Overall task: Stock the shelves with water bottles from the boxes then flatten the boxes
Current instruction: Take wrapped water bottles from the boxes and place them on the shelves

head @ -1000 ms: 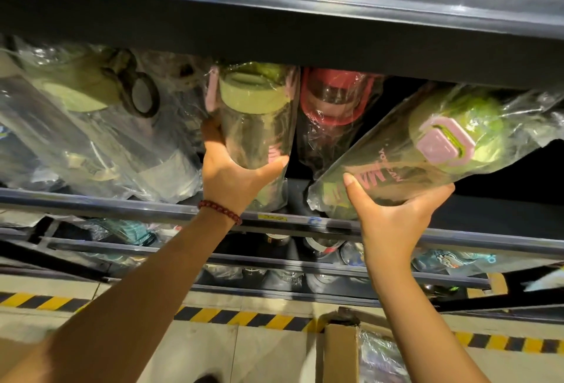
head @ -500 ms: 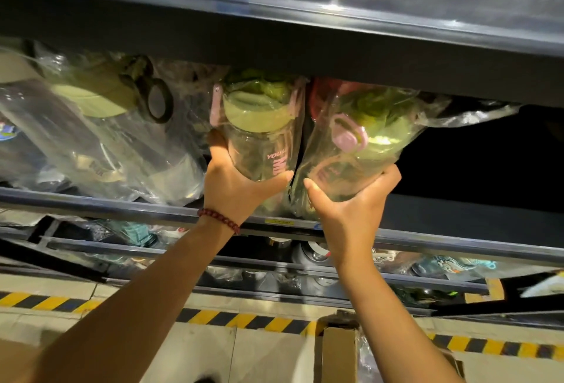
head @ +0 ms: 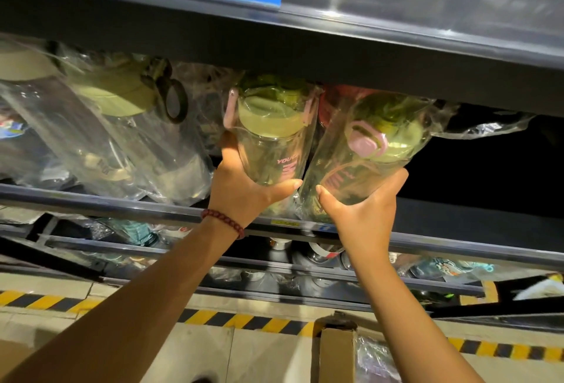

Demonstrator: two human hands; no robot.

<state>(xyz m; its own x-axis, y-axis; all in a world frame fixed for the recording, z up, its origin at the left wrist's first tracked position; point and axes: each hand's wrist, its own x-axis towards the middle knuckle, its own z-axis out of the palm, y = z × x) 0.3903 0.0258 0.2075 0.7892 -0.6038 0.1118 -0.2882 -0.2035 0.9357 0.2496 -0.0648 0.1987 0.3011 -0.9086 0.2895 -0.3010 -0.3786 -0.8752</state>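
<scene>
While both hands are working up at the shelf, the scene is breaking down like this:

Right grip: the right hand [head: 363, 214] is cupping the base of the bagged bottle [head: 363, 156], thumb and fingers curled round it through the plastic.

Left grip: the left hand [head: 244, 193] is wrapping the lower body of the neighbouring bottle [head: 271, 138], thumb hooking across its front at 3 o'clock of the palm.

Bottle position: the right-hand bottle is leaning, cap tilting toward 1 o'clock, its side touching the left-hand bottle; whether its base is resting on the shelf is hidden by the hand.

Shelf: the shelf rail [head: 122, 204] is running just under both wrists; further bagged bottles [head: 106, 126] are lying at 9 o'clock of the left hand, and dark unfilled space is showing at 3 o'clock of the right hand.

Box: a cardboard box [head: 335, 355] is standing open on the floor at 6 o'clock, with plastic-wrapped stock showing inside it.

Progress: stocking is looking partly done. This bottle is needing to be seated, more are probably waiting in the box, and no flattening is showing yet.
</scene>
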